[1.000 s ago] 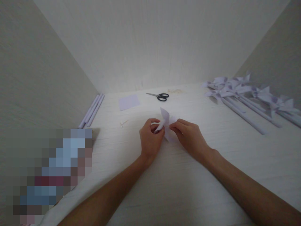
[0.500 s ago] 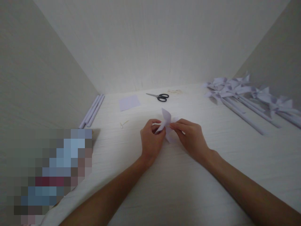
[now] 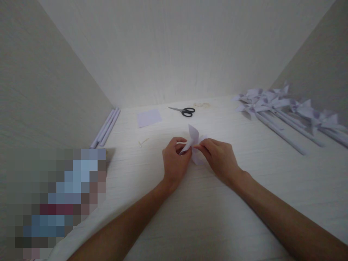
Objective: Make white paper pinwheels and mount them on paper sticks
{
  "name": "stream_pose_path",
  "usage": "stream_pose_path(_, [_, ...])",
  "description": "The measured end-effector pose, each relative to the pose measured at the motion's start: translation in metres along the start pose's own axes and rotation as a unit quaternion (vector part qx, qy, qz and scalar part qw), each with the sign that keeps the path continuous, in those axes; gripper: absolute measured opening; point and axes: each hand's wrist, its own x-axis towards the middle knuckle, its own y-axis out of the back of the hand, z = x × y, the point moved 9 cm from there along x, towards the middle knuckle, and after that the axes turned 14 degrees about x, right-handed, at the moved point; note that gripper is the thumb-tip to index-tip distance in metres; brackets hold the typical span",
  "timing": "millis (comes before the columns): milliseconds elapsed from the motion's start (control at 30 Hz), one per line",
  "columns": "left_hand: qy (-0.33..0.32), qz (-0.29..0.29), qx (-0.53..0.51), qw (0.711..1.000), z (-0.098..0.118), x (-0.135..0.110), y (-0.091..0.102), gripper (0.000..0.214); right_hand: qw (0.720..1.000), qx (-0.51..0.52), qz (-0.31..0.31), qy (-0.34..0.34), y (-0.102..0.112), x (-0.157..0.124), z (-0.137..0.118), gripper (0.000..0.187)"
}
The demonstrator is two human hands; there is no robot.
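A white paper pinwheel [image 3: 193, 132] with curled, pointed blades is held just above the table. My left hand [image 3: 176, 159] grips it from the left, thumb and fingers closed around the folded paper. My right hand [image 3: 219, 154] comes from the right, with thumb and forefinger pinched together at the pinwheel's centre. Whatever lies between those right fingertips is too small and hidden to make out. Part of the blades on the right is covered by my right fingers.
Scissors [image 3: 187, 111] with black handles lie behind my hands, left of some small pale scraps [image 3: 201, 105]. A square paper sheet [image 3: 149, 118] and thin pale sticks [image 3: 143, 142] are to the left. Rolled paper tubes [image 3: 109, 127] lie far left; several finished pinwheels [image 3: 261, 105] rest at right.
My right fingertips have shifted slightly at the pinwheel's centre, with the hand turned a little. My left hand keeps its hold in the same place.
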Motion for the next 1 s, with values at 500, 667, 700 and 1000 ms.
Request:
stream_pose_path(500, [0.006, 0.008, 0.014, 1.0, -0.001, 0.001, 0.002, 0.017, 0.999, 0.02, -0.038, -0.033, -0.01, 0.001, 0.007, 0.031])
stream_pose_path(667, [0.004, 0.023, 0.017, 1.0, -0.001, 0.001, 0.005, 0.016, 0.995, -0.073, -0.036, -0.057, -0.012, -0.002, 0.01, 0.044])
stream_pose_path(700, [0.004, 0.025, 0.017, 1.0, -0.001, 0.001, 0.005, 0.016, 0.994, -0.082, -0.036, -0.064, -0.012, -0.002, 0.01, 0.044])
stream_pose_path(1000, [0.015, 0.02, 0.011, 1.0, -0.001, 0.001, 0.003, 0.016, 0.982, -0.055, -0.022, -0.177, -0.012, -0.001, 0.028, 0.045])
